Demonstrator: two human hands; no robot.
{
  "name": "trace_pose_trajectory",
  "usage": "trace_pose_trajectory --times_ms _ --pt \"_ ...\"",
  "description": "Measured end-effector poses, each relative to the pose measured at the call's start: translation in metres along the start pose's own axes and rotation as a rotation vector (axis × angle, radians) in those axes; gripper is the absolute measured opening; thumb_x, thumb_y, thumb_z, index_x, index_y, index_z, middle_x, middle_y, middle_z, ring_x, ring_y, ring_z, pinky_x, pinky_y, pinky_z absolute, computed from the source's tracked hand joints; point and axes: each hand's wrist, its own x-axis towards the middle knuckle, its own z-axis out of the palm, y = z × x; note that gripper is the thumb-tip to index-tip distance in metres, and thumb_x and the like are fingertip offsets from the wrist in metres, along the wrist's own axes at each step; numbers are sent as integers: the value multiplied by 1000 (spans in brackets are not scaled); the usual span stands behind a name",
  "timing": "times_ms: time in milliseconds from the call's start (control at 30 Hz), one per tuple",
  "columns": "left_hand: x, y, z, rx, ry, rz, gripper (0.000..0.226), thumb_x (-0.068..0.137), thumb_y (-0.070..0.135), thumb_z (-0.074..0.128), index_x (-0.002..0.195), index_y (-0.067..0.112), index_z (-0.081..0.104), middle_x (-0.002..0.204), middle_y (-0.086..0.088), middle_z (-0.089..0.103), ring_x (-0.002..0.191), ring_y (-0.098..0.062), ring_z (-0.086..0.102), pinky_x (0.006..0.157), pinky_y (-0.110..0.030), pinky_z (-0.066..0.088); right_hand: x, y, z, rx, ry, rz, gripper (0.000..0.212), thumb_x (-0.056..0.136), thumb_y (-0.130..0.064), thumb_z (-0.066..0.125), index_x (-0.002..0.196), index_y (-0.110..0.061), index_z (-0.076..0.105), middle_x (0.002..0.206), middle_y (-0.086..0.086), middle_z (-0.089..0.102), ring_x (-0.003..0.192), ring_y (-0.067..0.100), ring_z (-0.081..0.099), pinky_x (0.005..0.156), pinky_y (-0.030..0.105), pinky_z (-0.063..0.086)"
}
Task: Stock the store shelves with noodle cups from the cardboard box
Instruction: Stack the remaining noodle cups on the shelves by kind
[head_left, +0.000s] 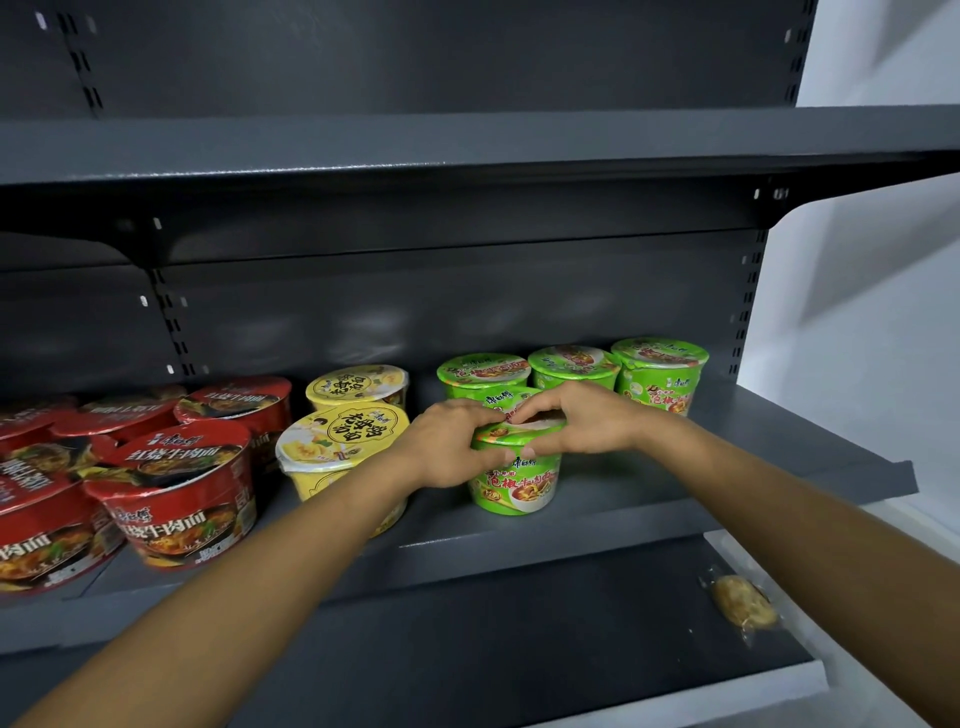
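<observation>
A green noodle cup (517, 483) stands upright near the front of the middle shelf (675, 499). My left hand (447, 447) grips its rim from the left and my right hand (587, 421) grips it from the right, fingers curled over the lid. Three more green cups (660, 379) stand in a row behind it. Two yellow cups (337, 447) stand one behind the other to the left. Several red cups (182, 493) fill the shelf's left end. The cardboard box is out of view.
A dark empty shelf (467, 150) hangs above. On the lower shelf (519, 649), at the right, lies a wrapped snack (743, 603). A white wall (883, 312) borders the shelving on the right.
</observation>
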Motion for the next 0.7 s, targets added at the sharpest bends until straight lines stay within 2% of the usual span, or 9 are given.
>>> trace_pose_trajectory --times_ms 100,267,433,467,533,567,633,700 --pt "-5 0 -3 -2 67 30 65 86 57 55 139 21 46 139 -4 50 130 -20 42 107 -33 35 2 -9 0 -25 38 -32 47 78 -44 72 121 -27 64 124 -12 62 116 4 53 102 24 40" --pt "-22 -9 -23 6 207 47 52 87 47 54 129 15 58 125 -6 62 118 -23 54 95 -27 39 15 -38 2 -60 148 -137 35 82 -39 70 113 -24 69 119 -6 66 114 9 57 99 25 41" --pt "-50 -31 -42 24 290 -32 39 90 32 60 125 15 60 120 -5 65 113 -23 57 89 -26 39 29 -74 12 -52 201 -184 26 82 -39 69 106 -29 72 107 -13 70 105 4 60 96 23 42" --pt "-58 -37 -45 18 298 -48 38 90 31 61 124 16 62 120 -4 66 113 -23 58 90 -26 40 32 -82 16 -34 198 -203 25 83 -37 69 105 -27 72 102 -15 70 100 -1 59 94 19 42" --pt "-74 -49 -51 3 308 -77 36 89 33 61 122 20 63 119 -1 67 113 -21 59 92 -30 45 35 -99 23 -15 187 -241 24 84 -35 69 105 -25 73 93 -19 66 89 -9 54 79 0 37" --pt "-84 -55 -54 -2 314 -93 35 89 34 61 122 22 63 120 0 67 114 -20 59 93 -31 46 37 -108 27 -2 179 -255 24 84 -34 70 105 -24 73 93 -18 67 87 -10 54 73 -3 34" --pt "-104 -65 -59 8 322 -122 36 90 32 61 124 21 62 121 -1 66 114 -20 59 92 -29 45 43 -127 38 32 151 -271 25 83 -33 71 105 -22 73 98 -11 71 88 -4 60 77 4 39" --pt "-126 -76 -65 23 340 -139 35 90 29 61 123 18 63 115 -3 68 106 -22 61 84 -28 45 48 -149 50 29 132 -287 25 82 -34 71 104 -23 73 98 -7 72 90 1 63 83 17 46"
